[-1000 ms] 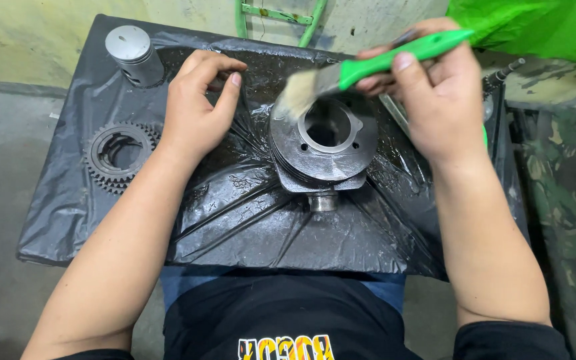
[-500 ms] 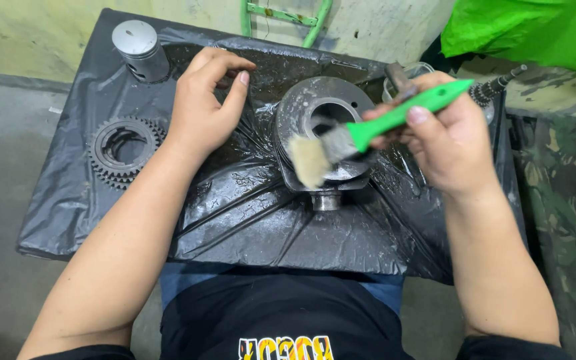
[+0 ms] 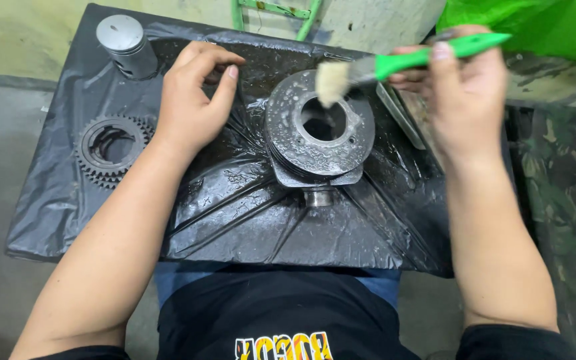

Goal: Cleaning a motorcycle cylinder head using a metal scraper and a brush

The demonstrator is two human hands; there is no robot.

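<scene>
Meanwhile, the green-handled paintbrush (image 3: 395,67) has been lifted from the near side to the far rim of the round, wet grey metal cylinder block (image 3: 319,130). The left hand (image 3: 191,107) is rested half-open on the black plastic-covered table (image 3: 101,220). The brush is gripped by the right hand (image 3: 461,100).

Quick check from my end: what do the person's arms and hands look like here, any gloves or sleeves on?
No gloves: the left hand and right hand are bare, with no rings, watch or bands visible. Both forearms are uncovered up to short black sleeves, whose edges show at the bottom corners of the frame. The fingernails are short.
</scene>
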